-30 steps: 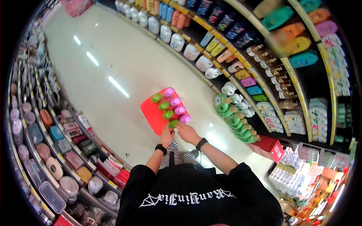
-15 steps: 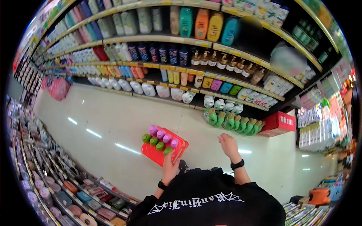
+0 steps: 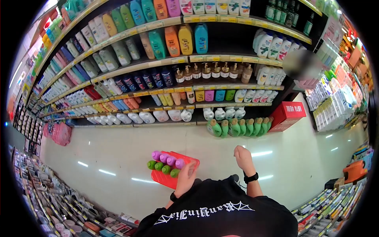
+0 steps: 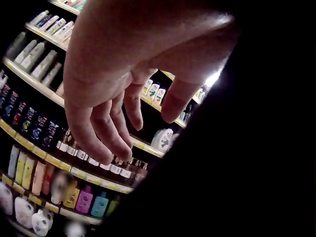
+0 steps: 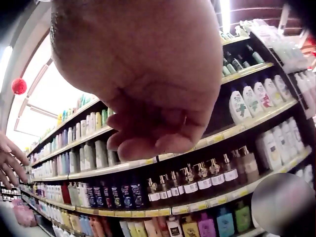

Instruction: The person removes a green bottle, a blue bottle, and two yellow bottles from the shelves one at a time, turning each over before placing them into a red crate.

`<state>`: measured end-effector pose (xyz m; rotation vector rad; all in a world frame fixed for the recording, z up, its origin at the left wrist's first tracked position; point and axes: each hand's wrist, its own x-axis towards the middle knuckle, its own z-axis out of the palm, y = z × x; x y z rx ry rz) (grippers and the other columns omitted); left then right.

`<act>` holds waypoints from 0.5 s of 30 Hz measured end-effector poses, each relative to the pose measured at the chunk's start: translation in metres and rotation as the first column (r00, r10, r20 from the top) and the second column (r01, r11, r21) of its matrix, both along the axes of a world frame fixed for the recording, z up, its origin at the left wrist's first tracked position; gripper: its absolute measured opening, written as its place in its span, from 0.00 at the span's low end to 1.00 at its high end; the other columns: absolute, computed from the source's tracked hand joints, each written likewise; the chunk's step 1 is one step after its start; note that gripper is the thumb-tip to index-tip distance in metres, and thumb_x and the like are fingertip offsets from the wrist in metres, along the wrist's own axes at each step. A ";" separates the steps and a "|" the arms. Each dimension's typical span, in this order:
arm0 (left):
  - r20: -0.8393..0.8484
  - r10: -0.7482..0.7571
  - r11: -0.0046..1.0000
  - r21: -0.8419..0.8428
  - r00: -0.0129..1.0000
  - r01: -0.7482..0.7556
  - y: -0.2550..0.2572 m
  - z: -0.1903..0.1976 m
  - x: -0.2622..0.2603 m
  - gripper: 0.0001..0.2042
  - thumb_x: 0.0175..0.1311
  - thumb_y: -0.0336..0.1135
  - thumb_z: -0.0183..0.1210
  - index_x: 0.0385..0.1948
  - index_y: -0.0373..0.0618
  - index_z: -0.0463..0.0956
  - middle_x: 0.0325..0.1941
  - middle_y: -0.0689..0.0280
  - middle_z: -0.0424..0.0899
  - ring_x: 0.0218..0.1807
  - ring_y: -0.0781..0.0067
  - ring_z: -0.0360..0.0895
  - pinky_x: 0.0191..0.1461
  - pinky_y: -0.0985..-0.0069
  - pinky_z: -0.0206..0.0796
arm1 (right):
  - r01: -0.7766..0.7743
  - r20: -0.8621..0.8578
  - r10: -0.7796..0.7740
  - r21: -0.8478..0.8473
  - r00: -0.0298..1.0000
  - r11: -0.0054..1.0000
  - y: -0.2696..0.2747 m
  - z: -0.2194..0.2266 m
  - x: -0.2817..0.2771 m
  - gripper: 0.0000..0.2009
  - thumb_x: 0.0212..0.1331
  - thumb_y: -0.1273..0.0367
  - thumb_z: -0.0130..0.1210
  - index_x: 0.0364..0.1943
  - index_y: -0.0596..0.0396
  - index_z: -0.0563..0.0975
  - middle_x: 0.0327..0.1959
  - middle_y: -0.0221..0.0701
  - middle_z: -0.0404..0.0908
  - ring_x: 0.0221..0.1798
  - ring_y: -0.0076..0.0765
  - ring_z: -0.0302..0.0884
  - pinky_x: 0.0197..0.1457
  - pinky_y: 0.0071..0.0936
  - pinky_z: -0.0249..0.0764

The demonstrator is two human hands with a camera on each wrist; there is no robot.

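Several purple bottles (image 3: 171,160) stand in a row behind several green bottles (image 3: 166,169) on a red flat-topped plastic piece (image 3: 161,179) on the floor. Just right of the nearest green bottle, my left hand (image 3: 186,178) overlaps the red edge. Its fingers bend loosely around nothing in the left wrist view, where the hand (image 4: 106,64) fills the upper part. Farther right, my right hand (image 3: 243,158) is raised over the floor, apart from the bottles. The right wrist view shows that hand (image 5: 138,74) with relaxed, inward-bent fingers and nothing in them.
A long shelf (image 3: 158,63) of shampoo and wash bottles runs along the aisle ahead. Green jugs (image 3: 237,128) line the floor at its foot, beside a red box (image 3: 287,115). Another shelf (image 3: 43,197) stands at lower left. A pink bundle (image 3: 60,134) lies far left.
Both hands were at the nearest green bottle; the right one moved off to the right first, then the left drew away from it. The head view has swung up toward the shelf.
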<state>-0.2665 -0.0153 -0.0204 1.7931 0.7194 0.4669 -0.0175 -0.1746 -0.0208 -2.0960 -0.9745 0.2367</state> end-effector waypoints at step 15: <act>-0.043 -0.082 0.997 0.002 0.996 0.083 -0.022 -0.008 0.123 0.20 0.64 0.29 0.58 0.58 0.42 0.71 0.56 0.56 0.79 0.55 0.61 0.79 0.57 0.69 0.70 | 0.056 -0.004 -0.056 -0.017 0.998 0.998 -0.033 0.017 0.107 0.13 0.69 0.64 0.46 0.41 0.56 0.80 0.33 0.39 0.85 0.37 0.52 0.81 0.40 0.45 0.74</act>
